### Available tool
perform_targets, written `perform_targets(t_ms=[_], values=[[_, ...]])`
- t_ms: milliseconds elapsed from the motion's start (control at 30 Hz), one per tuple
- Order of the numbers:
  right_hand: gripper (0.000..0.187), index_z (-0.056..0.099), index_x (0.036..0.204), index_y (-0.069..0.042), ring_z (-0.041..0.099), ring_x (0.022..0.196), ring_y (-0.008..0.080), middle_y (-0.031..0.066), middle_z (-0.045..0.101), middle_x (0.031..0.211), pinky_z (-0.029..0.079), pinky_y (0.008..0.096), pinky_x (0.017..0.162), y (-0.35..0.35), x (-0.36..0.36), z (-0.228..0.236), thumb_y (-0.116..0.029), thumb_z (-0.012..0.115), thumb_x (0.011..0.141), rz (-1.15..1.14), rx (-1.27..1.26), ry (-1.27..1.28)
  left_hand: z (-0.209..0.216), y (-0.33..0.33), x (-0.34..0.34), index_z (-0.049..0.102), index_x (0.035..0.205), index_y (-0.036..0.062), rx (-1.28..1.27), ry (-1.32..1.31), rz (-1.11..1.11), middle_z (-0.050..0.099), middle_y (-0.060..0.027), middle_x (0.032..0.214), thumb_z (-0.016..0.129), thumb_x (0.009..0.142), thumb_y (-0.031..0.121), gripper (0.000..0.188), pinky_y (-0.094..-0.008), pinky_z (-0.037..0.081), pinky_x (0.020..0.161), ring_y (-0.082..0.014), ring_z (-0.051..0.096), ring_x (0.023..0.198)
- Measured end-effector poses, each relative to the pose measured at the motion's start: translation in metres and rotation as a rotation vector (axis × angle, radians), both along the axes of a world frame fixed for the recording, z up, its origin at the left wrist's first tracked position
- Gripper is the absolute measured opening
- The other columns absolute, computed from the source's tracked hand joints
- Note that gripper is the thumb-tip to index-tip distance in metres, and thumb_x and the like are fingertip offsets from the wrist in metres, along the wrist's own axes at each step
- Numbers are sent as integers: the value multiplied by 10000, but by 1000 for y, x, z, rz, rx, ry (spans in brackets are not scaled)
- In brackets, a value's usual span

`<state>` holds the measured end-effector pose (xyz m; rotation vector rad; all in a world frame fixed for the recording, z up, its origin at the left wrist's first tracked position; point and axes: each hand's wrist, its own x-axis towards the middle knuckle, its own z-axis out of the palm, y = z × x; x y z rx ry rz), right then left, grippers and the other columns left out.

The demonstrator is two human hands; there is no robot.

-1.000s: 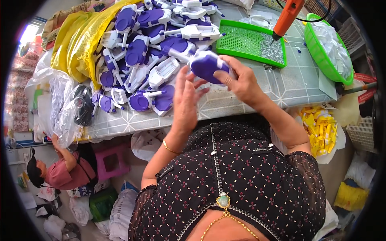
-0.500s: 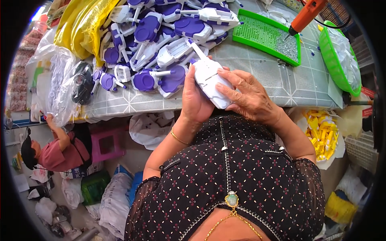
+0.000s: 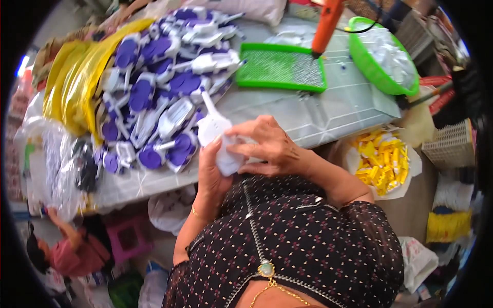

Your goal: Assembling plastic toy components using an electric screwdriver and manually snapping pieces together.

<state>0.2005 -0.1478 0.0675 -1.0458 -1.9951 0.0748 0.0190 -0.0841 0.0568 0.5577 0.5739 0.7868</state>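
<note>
Cradling a white plastic housing [image 3: 214,129] from its left side, the left hand [image 3: 209,174] has its fingers closed around the part, with the thumb along its edge. The right hand [image 3: 271,146] reaches in from the right, fingers bent and spaced apart, fingertips at the housing's upper face; blur prevents telling whether they pinch it. The housing is located at the table's near edge, in front of the patterned blouse [image 3: 292,231], its narrow handle directed up toward a pile of purple-and-white plastic housings [image 3: 141,95]. Beyond the hands, a green rectangular tray [image 3: 280,86] on the table [image 3: 282,115] contains small silvery parts, collected at its right end. An orange power screwdriver [image 3: 327,28] hangs tip-down at the tray's right end. To its right, a green basket [image 3: 365,64] contains white parts.
</note>
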Motion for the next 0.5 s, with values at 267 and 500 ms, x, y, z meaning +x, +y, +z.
perform_targets(t_ms=[267, 500], values=[[601, 469, 1380, -13, 572, 1126, 208, 75, 594, 1228, 433, 362, 974, 24, 155, 59, -223, 757, 896, -949, 348, 382, -23, 17, 15, 511, 1263, 7, 19, -136, -150, 642, -192, 1027, 578, 899, 306, 476, -402, 580, 625, -299, 680, 785], [434, 523, 1241, -21, 611, 902, 117, 44, 636, 1042, 487, 256, 790, 66, 177, 48, -213, 735, 914, -532, 116, 828, -35, 18, 31, 541, 1278, 1, 338, 383, -12, 665, -97, 1078, 678, 885, 184, 455, -301, 551, 780, -169, 665, 898]])
